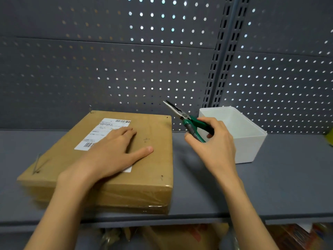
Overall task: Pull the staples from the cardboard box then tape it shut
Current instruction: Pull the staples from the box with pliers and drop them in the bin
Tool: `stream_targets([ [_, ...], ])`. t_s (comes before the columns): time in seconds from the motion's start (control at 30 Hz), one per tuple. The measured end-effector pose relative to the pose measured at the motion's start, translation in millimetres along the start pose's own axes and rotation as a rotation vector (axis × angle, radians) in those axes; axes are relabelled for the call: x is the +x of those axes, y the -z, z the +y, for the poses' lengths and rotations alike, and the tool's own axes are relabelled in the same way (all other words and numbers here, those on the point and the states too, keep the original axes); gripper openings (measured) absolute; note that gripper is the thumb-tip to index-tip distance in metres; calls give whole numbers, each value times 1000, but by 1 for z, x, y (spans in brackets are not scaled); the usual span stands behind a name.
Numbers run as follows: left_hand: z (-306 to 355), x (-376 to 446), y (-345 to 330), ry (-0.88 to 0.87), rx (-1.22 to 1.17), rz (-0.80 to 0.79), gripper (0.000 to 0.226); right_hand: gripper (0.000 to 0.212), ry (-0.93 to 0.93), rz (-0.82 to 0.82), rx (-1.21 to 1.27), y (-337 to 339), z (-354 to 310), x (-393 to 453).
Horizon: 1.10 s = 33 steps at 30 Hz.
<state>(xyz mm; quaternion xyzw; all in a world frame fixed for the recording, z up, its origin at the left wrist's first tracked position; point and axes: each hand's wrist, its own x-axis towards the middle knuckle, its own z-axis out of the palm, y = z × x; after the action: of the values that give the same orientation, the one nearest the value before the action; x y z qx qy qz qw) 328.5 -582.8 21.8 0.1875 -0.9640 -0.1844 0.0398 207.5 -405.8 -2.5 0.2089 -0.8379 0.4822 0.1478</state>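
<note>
Left hand [115, 156] lies flat, fingers straight, pinning the flat brown cardboard box [155, 159] on the grey shelf [270, 186]; its long axis runs toward twelve o'clock. It looks light and stiff, best steadied from the top. At two o'clock, right hand [214, 141] grips green-handled needle-nose pliers [187, 120], tips pointing to ten o'clock. Beyond sits a white plastic bin [250, 141].

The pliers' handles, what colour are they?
Green with black, on the pliers in the right hand; head view.

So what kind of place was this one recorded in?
Probably a stockroom or shop shelving bay: a grey perforated back panel with a slotted upright, a grey shelf, and a labelled cardboard box.
</note>
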Motion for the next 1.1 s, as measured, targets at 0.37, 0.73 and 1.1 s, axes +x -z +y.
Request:
stream_targets([
  [0.37, -14, -25, -11, -59, 3, 146, 93, 36, -18, -143, 123, -25, -8, -8],
  [0.73, -16, -26, -15, -134, 90, 220, 74, 44, 0, -208, -6, -19, -6, -13],
  [1.1, -18, -24, -16, -148, 116, 175, 72, 40, 55, -343, -163, 9, -8, -7],
])
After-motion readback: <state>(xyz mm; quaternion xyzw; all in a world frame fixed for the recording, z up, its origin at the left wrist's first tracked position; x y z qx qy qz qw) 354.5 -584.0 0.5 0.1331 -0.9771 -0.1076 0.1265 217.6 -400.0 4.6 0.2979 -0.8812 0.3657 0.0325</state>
